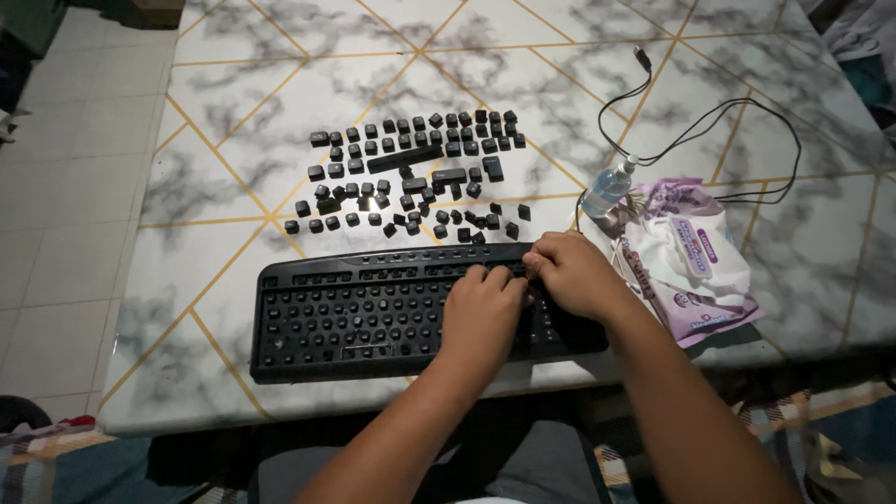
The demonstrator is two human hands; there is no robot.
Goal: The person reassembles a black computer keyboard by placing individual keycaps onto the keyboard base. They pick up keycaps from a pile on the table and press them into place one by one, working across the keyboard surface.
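Note:
A black keyboard (373, 308) with its keycaps removed lies near the front edge of a marble-patterned table (280, 103). My left hand (481, 313) rests on the keyboard's right half, fingers curled. Beside it, touching, my right hand (569, 275) presses its bent fingers on the keyboard's upper right part; what the fingers pinch is hidden. Several loose black keycaps (411, 173) lie in rows and a scatter on the table behind the keyboard.
A purple and white pack of wipes (686, 257) lies to the right of the keyboard. A small clear spray bottle (609, 187) lies behind it. The black cable (728, 121) loops across the table's right side. A tiled floor (65, 187) is on the left.

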